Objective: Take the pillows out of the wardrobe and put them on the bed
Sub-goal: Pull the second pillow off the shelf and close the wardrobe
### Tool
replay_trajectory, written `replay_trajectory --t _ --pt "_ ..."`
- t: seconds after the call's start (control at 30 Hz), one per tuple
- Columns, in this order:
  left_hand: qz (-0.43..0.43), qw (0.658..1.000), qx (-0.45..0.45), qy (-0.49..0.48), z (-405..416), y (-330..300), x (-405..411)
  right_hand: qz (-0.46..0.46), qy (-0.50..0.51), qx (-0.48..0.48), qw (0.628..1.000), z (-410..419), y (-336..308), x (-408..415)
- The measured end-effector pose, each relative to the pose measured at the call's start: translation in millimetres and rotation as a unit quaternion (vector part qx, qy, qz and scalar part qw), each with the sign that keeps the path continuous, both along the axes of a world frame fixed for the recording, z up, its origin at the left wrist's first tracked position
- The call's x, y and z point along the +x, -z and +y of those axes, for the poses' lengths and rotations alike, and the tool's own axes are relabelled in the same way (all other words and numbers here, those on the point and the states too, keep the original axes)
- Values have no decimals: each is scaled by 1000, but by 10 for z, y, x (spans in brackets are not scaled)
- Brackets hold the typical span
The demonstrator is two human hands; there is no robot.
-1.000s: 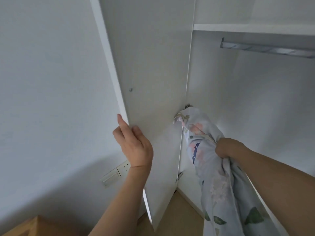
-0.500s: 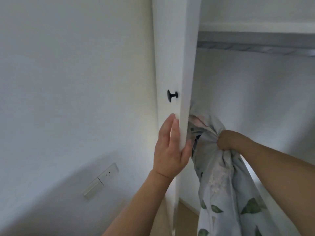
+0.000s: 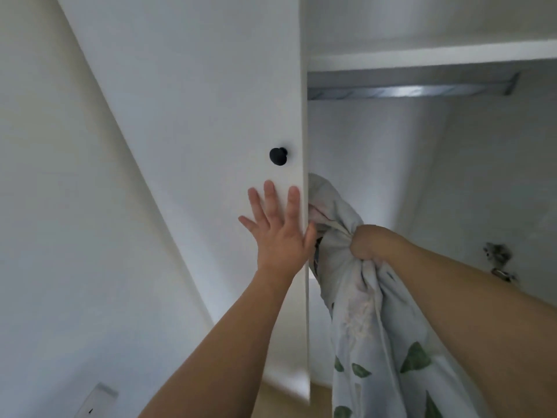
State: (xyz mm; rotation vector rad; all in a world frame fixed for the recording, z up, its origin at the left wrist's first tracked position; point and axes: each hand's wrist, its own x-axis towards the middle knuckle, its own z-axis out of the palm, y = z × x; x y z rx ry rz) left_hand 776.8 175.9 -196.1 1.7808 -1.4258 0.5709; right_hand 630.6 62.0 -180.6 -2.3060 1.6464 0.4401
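Observation:
My right hand (image 3: 369,241) is clenched on the bunched top of a pale pillow (image 3: 370,336) printed with green leaves and pink flowers. The pillow hangs down from my fist in front of the open wardrobe (image 3: 407,182). My left hand (image 3: 278,227) lies flat with fingers spread on the outer face of the white wardrobe door (image 3: 217,122), just below its black knob (image 3: 278,156). The thumb sits at the door's free edge, close to the pillow's top corner. No bed is in view.
Inside the wardrobe, a white shelf (image 3: 428,55) runs above a metal hanging rail (image 3: 407,92). A hinge (image 3: 498,263) sits on the right inner wall. A white wall (image 3: 60,236) with a socket plate (image 3: 96,401) is at left. Light wood floor (image 3: 304,402) shows below.
The wardrobe door has swung from wide open to partly shut, now showing its outer face and knob. My left hand went from gripping its edge to pressing flat. My right hand kept the pillow.

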Motion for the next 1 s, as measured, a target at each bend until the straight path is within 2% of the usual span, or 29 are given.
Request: replay_trajectory --t 0.13,0.4,0.73,1.0 --pt "29 999 38 -5 -268 -25 -39 0 20 7 1000 -147 5 -160" --pt "18 998 58 -26 -699 10 14 -19 70 11 997 -335 21 -303" --pt "14 1000 -19 -8 -973 157 99 -92 115 -19 989 -467 116 -254" --pt "5 1000 5 24 -947 197 197 -84 160 -23 983 -211 102 -277"
